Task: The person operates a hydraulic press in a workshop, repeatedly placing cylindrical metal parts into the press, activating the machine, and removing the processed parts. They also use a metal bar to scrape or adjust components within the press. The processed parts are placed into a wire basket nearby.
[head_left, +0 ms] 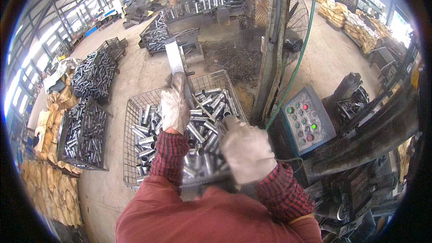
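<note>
My left hand [174, 108], in a soiled white glove, reaches forward over a wire basket [130, 148] with its darkened fingers closed at the lower end of a shiny flat metal bar [173, 56]. Short cut metal tubes [195, 132] lie jumbled in the basket below both hands. Over the basket's right side is my right hand [247, 150], also gloved and slightly blurred. Its fingers are curled inward near the tubes, and whatever they hold is hidden. A thin curved strip [202, 108] lies across the tubes between the hands.
Right of the basket stands a grey control box [308, 119] with coloured buttons, one lit green. An upright post [270, 54] with a green hose rises ahead, before a large fan [292, 22]. Bins of tubes [85, 135] stand at left, beside brown sacks [49, 189].
</note>
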A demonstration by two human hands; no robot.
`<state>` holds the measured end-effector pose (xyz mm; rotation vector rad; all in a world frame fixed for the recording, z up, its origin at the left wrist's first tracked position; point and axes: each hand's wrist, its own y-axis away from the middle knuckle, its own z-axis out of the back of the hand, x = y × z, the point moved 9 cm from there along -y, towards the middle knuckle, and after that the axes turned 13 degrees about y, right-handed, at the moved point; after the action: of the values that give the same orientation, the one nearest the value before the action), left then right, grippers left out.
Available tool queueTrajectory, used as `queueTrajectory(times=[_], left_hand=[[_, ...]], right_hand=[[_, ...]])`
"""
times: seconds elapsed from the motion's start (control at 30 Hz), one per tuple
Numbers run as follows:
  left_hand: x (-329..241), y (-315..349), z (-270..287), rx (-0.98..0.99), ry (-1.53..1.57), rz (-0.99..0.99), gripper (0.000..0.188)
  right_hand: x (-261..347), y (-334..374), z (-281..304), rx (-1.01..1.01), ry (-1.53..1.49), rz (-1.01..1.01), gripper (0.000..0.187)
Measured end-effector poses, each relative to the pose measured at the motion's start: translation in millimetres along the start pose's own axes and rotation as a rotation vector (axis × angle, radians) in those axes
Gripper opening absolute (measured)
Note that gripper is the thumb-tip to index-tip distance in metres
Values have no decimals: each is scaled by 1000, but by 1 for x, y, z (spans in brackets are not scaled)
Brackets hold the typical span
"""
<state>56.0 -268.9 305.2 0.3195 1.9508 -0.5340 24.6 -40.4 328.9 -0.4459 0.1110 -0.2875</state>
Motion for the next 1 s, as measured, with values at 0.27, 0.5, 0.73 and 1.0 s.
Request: queueTrajectory(times=[0.27, 0.5, 0.73, 1.0], left_hand=[[6, 4, 10, 11, -41, 41, 47], [29, 6, 29, 78, -289, 32, 40], [54, 11, 42, 162, -295, 70, 28], [46, 24, 36, 152, -109, 22, 41]], right_hand=[[-10, -7, 3, 31, -151, -196, 26], [1, -11, 6, -192, 308, 103, 25], [-13, -25, 18, -290, 143, 35, 30], [-16, -25, 22, -305, 186, -35, 35]])
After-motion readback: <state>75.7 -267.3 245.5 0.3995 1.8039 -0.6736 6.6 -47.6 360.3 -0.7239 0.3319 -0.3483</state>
